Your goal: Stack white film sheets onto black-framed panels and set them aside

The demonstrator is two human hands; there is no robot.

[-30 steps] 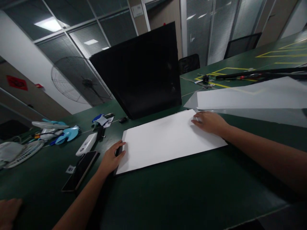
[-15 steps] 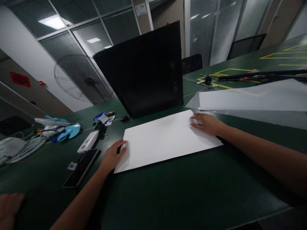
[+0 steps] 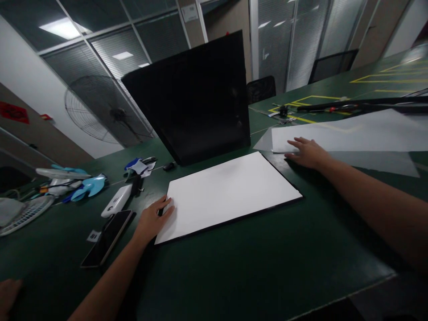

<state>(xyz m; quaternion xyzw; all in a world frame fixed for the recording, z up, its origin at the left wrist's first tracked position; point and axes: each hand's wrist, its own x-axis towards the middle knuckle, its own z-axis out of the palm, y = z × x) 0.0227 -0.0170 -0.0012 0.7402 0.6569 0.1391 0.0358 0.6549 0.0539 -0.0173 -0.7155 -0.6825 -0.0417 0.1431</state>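
A white rectangular sheet with a dark edge beneath it [image 3: 227, 191] lies on the green table [image 3: 240, 272]. My left hand [image 3: 154, 219] rests at the sheet's left edge, thumb and fingers apart. To the right of the sheet, my right hand [image 3: 308, 153] is spread over the near left part of a translucent white sheet [image 3: 347, 133]. Whether its fingers touch that sheet cannot be told. Behind the white sheet stands a large black panel [image 3: 197, 102], leaning at an angle.
At the left are a phone [image 3: 107, 238], a white device [image 3: 117, 200], a small black mouse [image 3: 169, 166] and a blue fan [image 3: 88, 187]. Another person's hand [image 3: 9, 294] shows at the lower left. Dark rods [image 3: 368, 105] lie at the far right.
My right hand has left the white sheet's right end and moved right, to the translucent sheet. My left hand remains at the left edge. The view has shifted slightly.
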